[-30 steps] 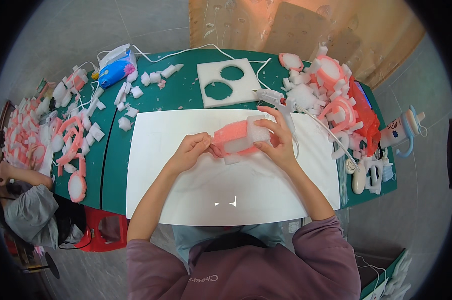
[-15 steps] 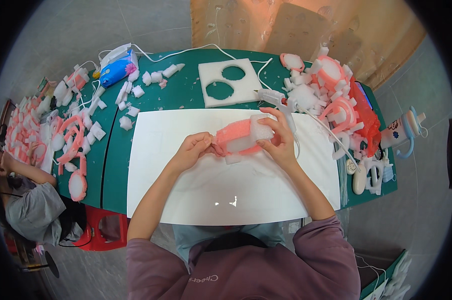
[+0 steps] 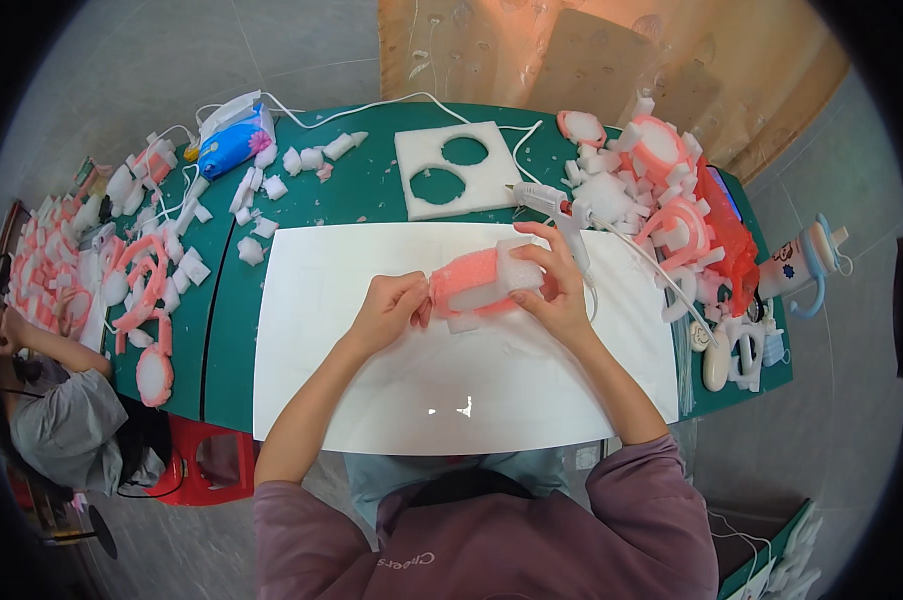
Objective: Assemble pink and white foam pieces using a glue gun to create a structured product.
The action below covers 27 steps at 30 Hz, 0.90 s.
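Observation:
A pink-and-white foam piece (image 3: 466,272) is held just above the white board (image 3: 441,400). My right hand (image 3: 554,290) grips its right end, where a white foam block (image 3: 520,270) sits, with the thumb on the near side and fingers on the far side. My left hand (image 3: 391,310) is closed at the piece's left end, its fingertips against the pink edge. What those fingertips pinch is hidden. Beyond my right hand lies a white glue gun (image 3: 543,197) with its cord.
A white foam sheet with two round holes (image 3: 478,205) lies at the back of the green table (image 3: 361,195). Pink and white foam parts (image 3: 661,150) are heaped right, near a handled cup (image 3: 796,262). Foam scraps (image 3: 193,265) and a blue packet (image 3: 233,145) lie left, where another person (image 3: 71,410) sits.
My left hand has drawn in closer and curled; the pink strip it pinched at the piece's left end no longer shows. My right hand keeps its grip on the foam piece.

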{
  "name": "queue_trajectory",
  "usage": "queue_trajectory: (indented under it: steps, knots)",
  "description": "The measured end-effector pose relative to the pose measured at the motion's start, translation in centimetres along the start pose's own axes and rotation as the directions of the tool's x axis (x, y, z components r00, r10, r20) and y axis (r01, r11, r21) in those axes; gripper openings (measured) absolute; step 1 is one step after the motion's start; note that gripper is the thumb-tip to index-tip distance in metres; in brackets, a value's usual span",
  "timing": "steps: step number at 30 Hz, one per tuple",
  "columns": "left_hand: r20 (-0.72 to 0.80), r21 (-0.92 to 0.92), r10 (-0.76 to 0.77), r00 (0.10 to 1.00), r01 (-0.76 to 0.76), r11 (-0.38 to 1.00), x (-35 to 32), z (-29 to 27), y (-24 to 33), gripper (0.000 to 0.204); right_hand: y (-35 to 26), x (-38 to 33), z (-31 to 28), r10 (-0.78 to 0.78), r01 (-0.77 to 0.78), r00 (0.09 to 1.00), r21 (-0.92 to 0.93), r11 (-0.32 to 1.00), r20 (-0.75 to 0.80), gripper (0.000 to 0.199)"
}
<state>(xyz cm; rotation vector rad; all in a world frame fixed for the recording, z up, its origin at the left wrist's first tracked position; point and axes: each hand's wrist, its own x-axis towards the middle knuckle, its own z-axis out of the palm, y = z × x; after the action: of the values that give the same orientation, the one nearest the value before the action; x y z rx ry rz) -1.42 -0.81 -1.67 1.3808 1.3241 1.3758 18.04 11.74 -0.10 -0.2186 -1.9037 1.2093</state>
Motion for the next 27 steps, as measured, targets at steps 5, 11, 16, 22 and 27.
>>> queue_trajectory:
  steps: [5,11,16,22,27]
  knots:
    - [-0.048,0.241,0.019,0.999,-0.007,0.970,0.1,-0.2,1.0,0.019,0.1,-0.1,-0.1,-0.019,0.018,0.999,0.019,1.000,0.026,0.040]
    - [-0.005,0.392,0.104,0.995,-0.093,0.915,0.4,-0.6,1.9,0.012,0.0,0.2,-0.2,-0.027,0.024,0.999,0.060,0.998,0.043,0.040]
    - [-0.013,0.453,0.127,0.992,-0.107,0.885,0.3,-0.8,2.5,0.009,-0.1,0.2,0.1,-0.014,0.009,0.998,0.086,0.996,0.059,0.040]
    - [0.017,0.502,0.134,0.991,-0.124,0.856,-0.1,-0.8,2.5,0.006,-0.1,0.2,0.1,-0.013,0.013,0.998,0.014,1.000,0.067,0.041]
    - [0.017,0.449,0.162,0.987,-0.152,0.880,0.2,-0.8,1.6,0.010,0.2,0.1,0.1,-0.026,0.025,0.998,0.008,1.000,0.062,0.041]
